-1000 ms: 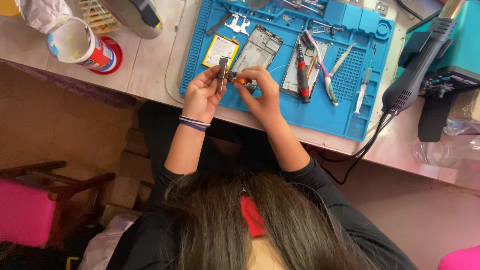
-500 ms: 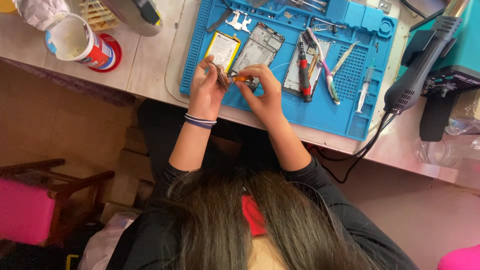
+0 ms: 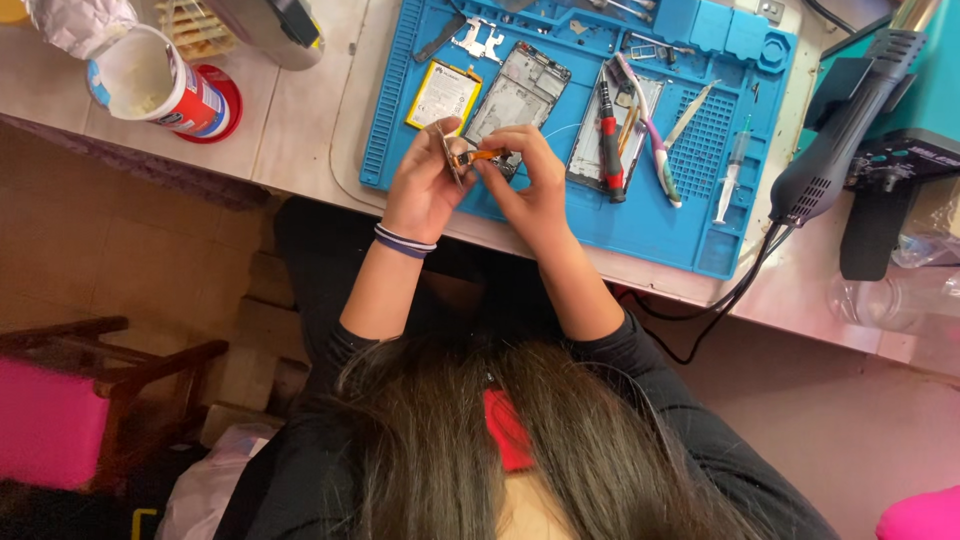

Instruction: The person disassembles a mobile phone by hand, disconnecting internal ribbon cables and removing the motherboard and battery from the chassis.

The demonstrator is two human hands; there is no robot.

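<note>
Left hand (image 3: 425, 185): raised, fingers curled, fingertips pinched shut, banded wrist below the grip.
Right hand (image 3: 525, 185): facing it, fingertips pinched, touching the left grip.
Forearms: angled inward.

A round white tub (image 3: 150, 85) with a red-and-blue label stands on the table's left.

An orange strip (image 3: 487, 155) is pinched between the hands. A blue mat (image 3: 640, 225) is spread beneath them; a yellow-edged battery (image 3: 443, 95) lies just beyond the left hand (image 3: 425, 185), a red-handled screwdriver (image 3: 610, 150) beside the right hand (image 3: 525, 185).
</note>
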